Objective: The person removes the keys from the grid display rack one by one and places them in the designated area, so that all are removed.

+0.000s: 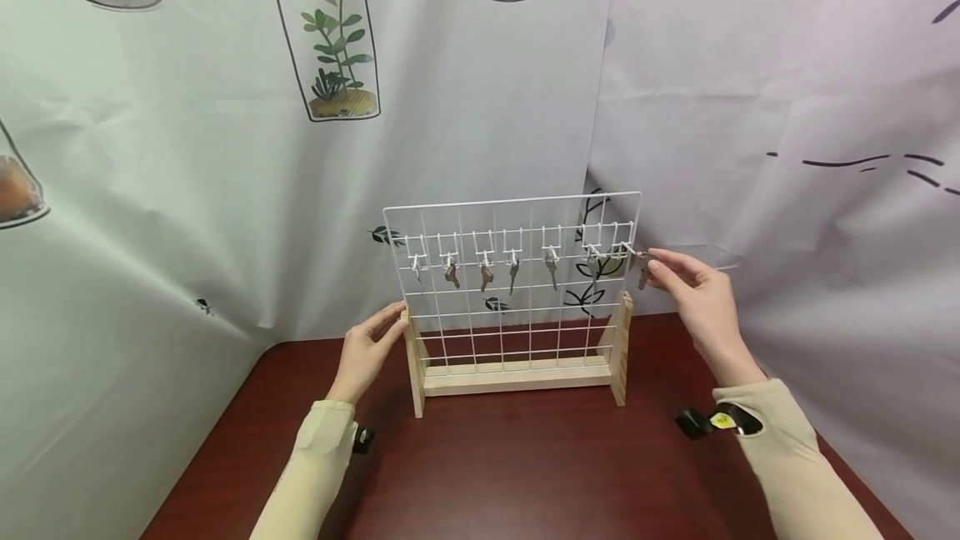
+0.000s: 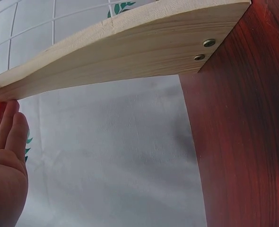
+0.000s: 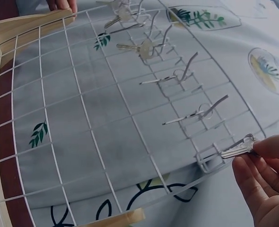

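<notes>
A white wire grid rack (image 1: 487, 307) on a wooden stand (image 1: 517, 377) has a row of hooks, most with a key hanging. At the rack's right end my right hand (image 1: 697, 294) pinches a silver key (image 1: 642, 267), right by the tip of the rightmost hook (image 1: 627, 248). In the right wrist view this key (image 3: 236, 150) sticks out from between thumb and fingers, blade toward the grid. My left hand (image 1: 363, 352) grips the top of the stand's left wooden upright (image 1: 414, 365). In the left wrist view, fingers (image 2: 9, 127) lie against that upright (image 2: 116, 56).
The rack stands on a dark red wooden table (image 1: 517, 465), near its back edge. Behind it hangs a pale cloth (image 1: 487, 132) printed with plants. Other hanging keys, such as one key (image 1: 552, 272) left of the right hand, stick out toward the front.
</notes>
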A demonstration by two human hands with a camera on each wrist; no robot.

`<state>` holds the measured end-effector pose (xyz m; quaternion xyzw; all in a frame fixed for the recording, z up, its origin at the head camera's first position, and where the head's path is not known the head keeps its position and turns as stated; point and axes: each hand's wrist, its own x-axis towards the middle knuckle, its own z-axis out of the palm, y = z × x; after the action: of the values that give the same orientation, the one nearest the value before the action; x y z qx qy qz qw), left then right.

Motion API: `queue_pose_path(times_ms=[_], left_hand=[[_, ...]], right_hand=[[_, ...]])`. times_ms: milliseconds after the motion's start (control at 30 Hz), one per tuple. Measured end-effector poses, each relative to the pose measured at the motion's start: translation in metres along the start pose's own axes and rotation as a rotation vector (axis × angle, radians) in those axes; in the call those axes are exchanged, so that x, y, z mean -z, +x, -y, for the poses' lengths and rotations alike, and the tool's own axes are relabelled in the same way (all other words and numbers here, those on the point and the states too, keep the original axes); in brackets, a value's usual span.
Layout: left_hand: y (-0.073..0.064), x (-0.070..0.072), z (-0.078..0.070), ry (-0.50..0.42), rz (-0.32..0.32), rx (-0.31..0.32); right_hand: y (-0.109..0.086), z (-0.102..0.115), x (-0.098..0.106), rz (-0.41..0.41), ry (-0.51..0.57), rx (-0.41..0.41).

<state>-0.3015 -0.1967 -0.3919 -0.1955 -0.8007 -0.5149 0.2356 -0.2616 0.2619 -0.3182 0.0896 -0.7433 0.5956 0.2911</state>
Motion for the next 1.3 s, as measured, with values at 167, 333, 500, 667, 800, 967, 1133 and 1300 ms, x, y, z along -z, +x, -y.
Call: queue_pose_path(times_ms=[167,333,500,667,800,967,1133,1300], left_hand=[[-0.004,0.001,-0.001,-0.001,-0.007,-0.002],[-0.005,0.002,-0.003,-0.019,-0.006,-0.013],[-0.006,0.003,-0.005,-0.021,-0.004,-0.005],[-0.009,0.003,-0.006,-0.019,-0.011,-0.012],[-0.008,0.002,-0.007,-0.022,-0.015,-0.028],[-0.006,0.0,-0.008,-0.022,-0.021,-0.028],[-0.007,0.001,-0.008,-0.025,-0.02,-0.015],[-0.009,0.001,-0.009,-0.012,-0.025,-0.003]], right_hand=[[-0.004,0.008,0.002,0.007,0.03,0.009],[-0.007,0.017,0.004,-0.002,0.065,0.025],[-0.012,0.024,0.001,0.017,0.103,0.027],[-0.022,0.028,-0.007,0.069,0.038,0.025],[-0.031,0.026,-0.015,0.108,0.011,0.019],[-0.044,0.017,-0.032,0.162,0.04,-0.013],[-0.062,0.004,-0.056,0.215,0.081,-0.078],[-0.078,-0.008,-0.085,0.279,0.158,-0.138]])
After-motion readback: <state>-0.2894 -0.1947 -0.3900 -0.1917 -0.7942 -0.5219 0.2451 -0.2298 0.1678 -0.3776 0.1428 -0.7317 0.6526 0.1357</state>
